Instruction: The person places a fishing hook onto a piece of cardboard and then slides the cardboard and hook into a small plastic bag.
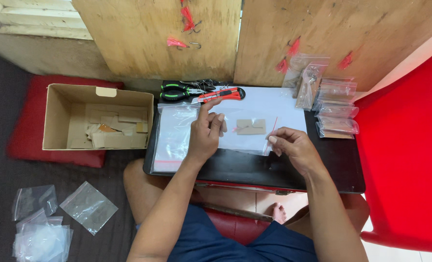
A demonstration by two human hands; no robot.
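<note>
A clear zip bag (247, 138) lies on the black board (332, 160) over my lap, with a small brown card (251, 126) inside it. My left hand (206, 133) rests on the bag's left end, index finger raised, the other fingers pressing the plastic. My right hand (293, 148) pinches the bag's right edge near its red seal strip. A second, empty clear bag (173, 138) lies flat to the left of my left hand.
Green-handled pliers (179, 91) and a red utility knife (220, 94) lie at the board's far edge. Filled bags (335, 109) are stacked at right. A cardboard box (99, 116) of brown cards sits at left, loose bags (87, 206) on the floor. Red lures (177, 42) hang on plywood.
</note>
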